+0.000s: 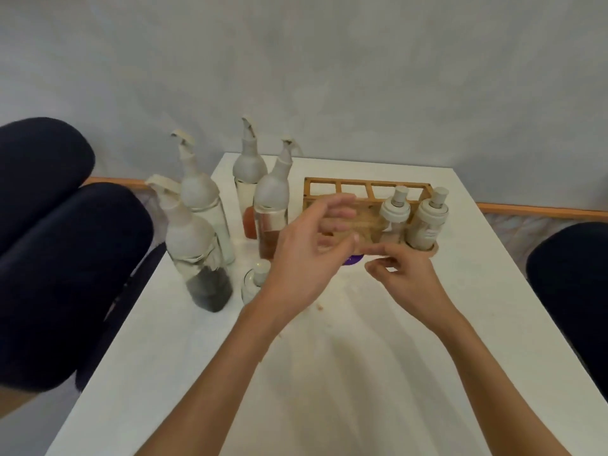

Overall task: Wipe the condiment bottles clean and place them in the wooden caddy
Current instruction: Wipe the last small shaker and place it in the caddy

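Hands in front of the wooden caddy (368, 189): left hand (306, 255) spread loose, holding nothing; right hand (404, 274) half-curled with index out, grip unclear through blur. White surface (329, 373) under everything. Caddy mid-surface, 2 small pump bottles (394, 215) (429, 222) upright in its right end. 4 tall spout bottles (204, 205) left of caddy: nearest with dark liquid (200, 258), one amber (271, 218), back one reddish (248, 179). 1 small bottle (255, 281) by left wrist. Purple bit (353, 259) under the hands, unidentifiable.
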